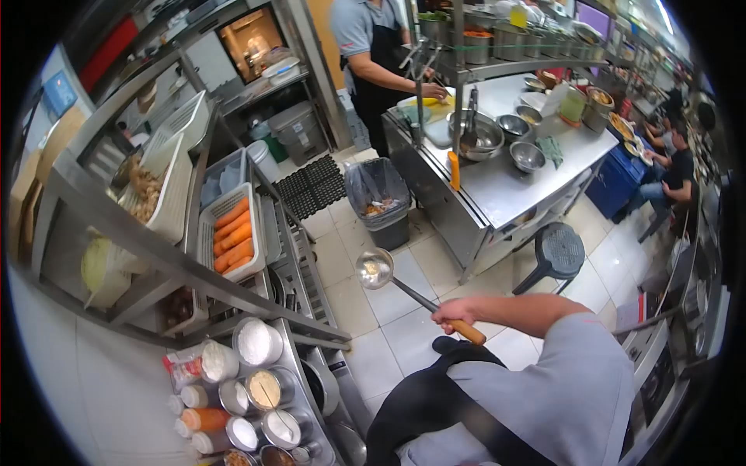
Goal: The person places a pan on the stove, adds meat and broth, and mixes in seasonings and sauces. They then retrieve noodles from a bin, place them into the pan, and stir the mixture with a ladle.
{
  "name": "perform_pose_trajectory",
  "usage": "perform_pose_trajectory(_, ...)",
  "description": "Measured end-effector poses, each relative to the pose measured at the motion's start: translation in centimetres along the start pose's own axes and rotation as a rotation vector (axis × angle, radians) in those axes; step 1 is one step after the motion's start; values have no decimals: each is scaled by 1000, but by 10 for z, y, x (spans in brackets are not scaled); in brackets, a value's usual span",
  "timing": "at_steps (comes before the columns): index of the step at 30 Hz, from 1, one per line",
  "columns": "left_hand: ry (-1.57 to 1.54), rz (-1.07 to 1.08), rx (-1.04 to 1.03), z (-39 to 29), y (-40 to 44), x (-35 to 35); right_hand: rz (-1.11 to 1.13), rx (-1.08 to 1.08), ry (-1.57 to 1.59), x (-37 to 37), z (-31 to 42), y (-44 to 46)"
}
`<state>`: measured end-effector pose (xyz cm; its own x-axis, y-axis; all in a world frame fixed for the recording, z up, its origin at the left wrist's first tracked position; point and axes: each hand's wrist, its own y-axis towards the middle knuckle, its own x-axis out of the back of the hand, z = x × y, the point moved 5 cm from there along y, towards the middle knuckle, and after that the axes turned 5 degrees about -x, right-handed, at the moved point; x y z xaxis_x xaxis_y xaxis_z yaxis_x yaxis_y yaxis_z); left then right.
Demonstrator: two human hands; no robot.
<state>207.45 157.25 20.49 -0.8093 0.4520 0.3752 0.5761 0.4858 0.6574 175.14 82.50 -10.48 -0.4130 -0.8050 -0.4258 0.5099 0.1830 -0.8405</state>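
My right hand (454, 313) is closed around the long handle of a metal ladle (374, 269), near its wooden grip end. The ladle's round bowl points up and left, over the tiled floor between the shelving and the steel worktable. Something pale or shiny shows inside the bowl, too small to make out. My left hand is not visible.
Seasoning tubs (258, 342) and bottles stand on a steel shelf at lower left, below a basket of carrots (233, 237). A lined bin (378, 194), black stool (559, 252) and worktable (497, 182) stand ahead. A co-worker (373, 70) stands behind the worktable.
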Motion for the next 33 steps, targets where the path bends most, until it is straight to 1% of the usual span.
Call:
perform_pose_trajectory(1, -8, -19, 9, 6, 0, 13, -85, 22, -49, 12, -9, -3)
perform_pose_trajectory(2, -17, -36, 18, 11, -2, 28, -84, 12, -70, 17, -15, -2)
perform_pose_trajectory(4, -56, -82, 26, 21, -6, 64, -186, -9, -185, 32, -19, -5)
perform_pose_trajectory(7, -161, -161, 18, 28, -23, 139, -222, -86, -316, 43, -7, -9)
perform_pose_trajectory(8, -203, -180, 21, 29, -35, 168, -174, -120, -351, 52, -3, -2)
perform_pose_trajectory(11, -306, -175, 28, 19, -94, 246, -114, -202, -586, 63, 23, 3)
perform_pose_trajectory(12, -55, -111, -52, -36, -125, 253, -99, -187, -750, 52, 37, -4)
perform_pose_trajectory(13, -187, -150, 57, -83, -160, 247, -74, -164, -925, 42, 56, -6)
perform_pose_trajectory(14, -253, -72, 140, -81, -186, 254, -39, -207, -1010, 52, 62, 14)
perform_pose_trajectory(15, -227, -95, 288, -103, -221, 253, -2, -158, -1109, 46, 73, 19)
perform_pose_trajectory(16, -190, -81, 235, -119, -256, 249, 58, -167, -1320, 21, 93, 11)
perform_pose_trajectory(17, -205, -62, 315, -152, -290, 235, 150, -101, -1516, 25, 100, 36)
perform_pose_trajectory(18, -92, -83, 436, -153, -331, 233, 235, -13, -1705, 32, 107, 63)
perform_pose_trajectory(20, -57, 49, 512, -184, -390, 205, 389, -88, -1872, 6, 124, 78)
perform_pose_trajectory(21, -31, 57, 648, -192, -424, 194, 471, -106, -1931, -18, 126, 79)
perform_pose_trajectory(23, 7, 75, 767, -177, -494, 174, 538, -128, -2040, -71, 122, 71)
perform_pose_trajectory(25, 150, 186, 853, -169, -554, 166, 719, -224, -2125, -92, 103, 93)
perform_pose_trajectory(26, 169, 156, 892, -170, -575, 167, 689, -322, -2110, -118, 93, 77)
perform_pose_trajectory(27, 276, 247, 938, -175, -596, 166, 648, -417, -2092, -142, 79, 50)
perform_pose_trajectory(28, 378, 344, 983, -177, -615, 166, 686, -505, -2048, -160, 62, 37)
perform_pose_trajectory(29, 389, 322, 1016, -175, -633, 169, 720, -589, -1999, -172, 43, 28)
perform_pose_trajectory(31, 664, 573, 1043, -169, -662, 174, 765, -656, -1938, -181, 4, 27)
perform_pose_trajectory(32, 751, 659, 1073, -168, -672, 180, 751, -698, -1935, -186, -13, 21)
perform_pose_trajectory(33, 757, 640, 1091, -167, -680, 186, 766, -706, -1953, -190, -29, 19)
